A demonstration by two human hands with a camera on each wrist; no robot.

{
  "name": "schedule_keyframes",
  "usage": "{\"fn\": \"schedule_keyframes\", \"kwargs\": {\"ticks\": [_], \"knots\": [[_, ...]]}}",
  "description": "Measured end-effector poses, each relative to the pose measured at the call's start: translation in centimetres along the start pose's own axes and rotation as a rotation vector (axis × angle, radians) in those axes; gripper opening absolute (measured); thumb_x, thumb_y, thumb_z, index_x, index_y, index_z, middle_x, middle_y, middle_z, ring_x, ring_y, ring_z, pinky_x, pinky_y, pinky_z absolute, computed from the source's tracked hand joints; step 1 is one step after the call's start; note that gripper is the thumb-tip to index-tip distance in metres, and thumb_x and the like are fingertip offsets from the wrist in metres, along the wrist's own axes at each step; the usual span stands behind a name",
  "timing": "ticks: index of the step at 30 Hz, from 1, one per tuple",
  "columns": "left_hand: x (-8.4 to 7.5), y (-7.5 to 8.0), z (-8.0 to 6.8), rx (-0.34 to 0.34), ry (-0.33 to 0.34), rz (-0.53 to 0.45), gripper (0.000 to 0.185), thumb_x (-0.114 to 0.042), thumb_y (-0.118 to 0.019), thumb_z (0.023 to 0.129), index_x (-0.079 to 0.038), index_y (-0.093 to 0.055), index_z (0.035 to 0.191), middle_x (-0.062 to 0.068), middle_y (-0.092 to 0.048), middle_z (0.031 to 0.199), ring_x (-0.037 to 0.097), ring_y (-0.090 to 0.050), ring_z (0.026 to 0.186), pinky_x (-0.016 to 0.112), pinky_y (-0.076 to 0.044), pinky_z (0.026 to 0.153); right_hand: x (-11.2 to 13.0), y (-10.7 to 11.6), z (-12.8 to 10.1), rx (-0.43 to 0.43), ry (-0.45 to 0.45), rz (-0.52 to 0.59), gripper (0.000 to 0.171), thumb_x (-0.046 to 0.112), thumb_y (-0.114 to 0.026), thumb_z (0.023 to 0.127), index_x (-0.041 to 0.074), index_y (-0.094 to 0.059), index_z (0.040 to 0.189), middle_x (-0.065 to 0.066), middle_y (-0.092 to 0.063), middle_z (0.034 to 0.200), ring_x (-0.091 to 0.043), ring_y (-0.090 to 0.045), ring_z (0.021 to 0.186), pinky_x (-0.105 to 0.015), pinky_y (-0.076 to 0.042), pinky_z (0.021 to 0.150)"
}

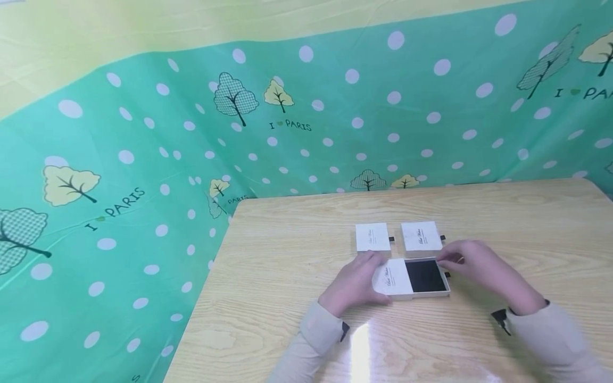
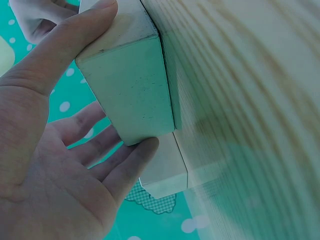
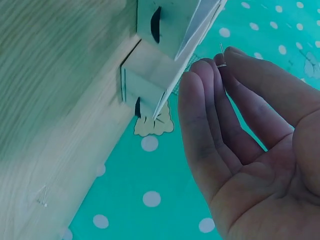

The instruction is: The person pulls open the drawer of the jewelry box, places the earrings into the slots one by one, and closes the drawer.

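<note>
A white drawer-style jewelry box lies on the table, its tray slid out to the right, showing a black pad. My left hand holds the box's left end, thumb on the near side and fingers at the far side. My right hand is over the tray's far right corner. Its thumb and fingertips pinch a tiny thin, shiny piece, too small to tell its kind. Behind stand two more white boxes, the left one and the right one, both shut, with black pull tabs.
The wooden table runs back to a green dotted cloth hanging behind and on the left. Another tiny shiny piece lies on the tabletop in the right wrist view.
</note>
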State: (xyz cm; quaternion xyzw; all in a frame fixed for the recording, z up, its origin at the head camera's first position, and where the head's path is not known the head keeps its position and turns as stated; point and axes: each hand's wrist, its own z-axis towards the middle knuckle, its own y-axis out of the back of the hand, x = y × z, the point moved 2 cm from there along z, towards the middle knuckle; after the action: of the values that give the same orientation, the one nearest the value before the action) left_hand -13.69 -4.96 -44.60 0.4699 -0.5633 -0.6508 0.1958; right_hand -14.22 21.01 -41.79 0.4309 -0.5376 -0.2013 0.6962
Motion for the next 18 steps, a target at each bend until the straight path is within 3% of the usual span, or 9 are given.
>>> {"fn": "schedule_keyframes", "kwargs": {"ticks": [11, 18], "knots": [[0.0, 0.1, -0.1, 0.002, 0.000, 0.013, 0.093, -0.048, -0.089, 0.067, -0.017, -0.049, 0.144, -0.005, -0.052, 0.142, 0.012, -0.049, 0.131, 0.027, -0.044, 0.107, 1.0, -1.4, 0.6, 0.025, 0.033, -0.017, 0.004, 0.004, -0.075, 0.083, 0.003, -0.075, 0.087, -0.002, -0.070, 0.081, -0.011, -0.063, 0.072, -0.028, -0.054, 0.063], [0.0, 0.0, -0.1, 0.006, 0.006, 0.008, 0.093, -0.048, -0.089, 0.067, -0.018, -0.048, 0.145, -0.004, -0.050, 0.146, 0.013, -0.046, 0.134, 0.029, -0.043, 0.109, 1.7, -2.5, 0.9, 0.082, -0.026, -0.014, 0.005, 0.004, -0.073, 0.084, 0.001, -0.075, 0.089, -0.006, -0.072, 0.084, -0.015, -0.065, 0.075, -0.034, -0.057, 0.067]]}}
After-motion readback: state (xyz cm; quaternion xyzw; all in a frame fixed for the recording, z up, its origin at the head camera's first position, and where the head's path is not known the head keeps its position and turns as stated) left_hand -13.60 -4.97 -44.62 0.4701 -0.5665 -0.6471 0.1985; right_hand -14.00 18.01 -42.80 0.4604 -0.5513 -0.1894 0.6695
